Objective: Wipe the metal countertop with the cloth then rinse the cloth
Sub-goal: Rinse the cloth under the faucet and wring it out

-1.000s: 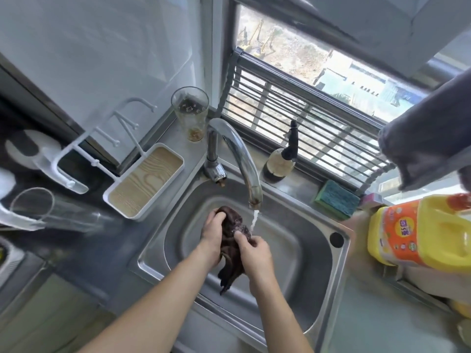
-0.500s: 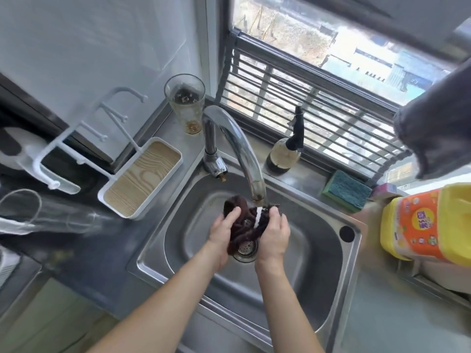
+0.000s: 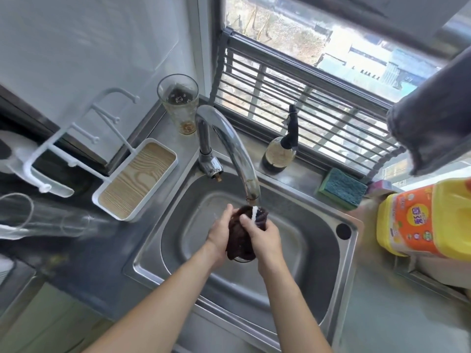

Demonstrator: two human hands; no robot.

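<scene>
Both sets of fingers (image 3: 230,211) are clamping the dark cloth (image 3: 239,238), left hand (image 3: 220,231) and right hand (image 3: 265,236) bunching it under the faucet (image 3: 229,146) stream over the sink (image 3: 331,289). Rinse step is running, wiping looks done; next move is probably wringing and shutting off water. Versus half a second ago, the cloth is hanging lower between the palms.

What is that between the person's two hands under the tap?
A dark brown cloth, gripped by the left hand and right hand, with tap water running onto it, in the head view.
</scene>
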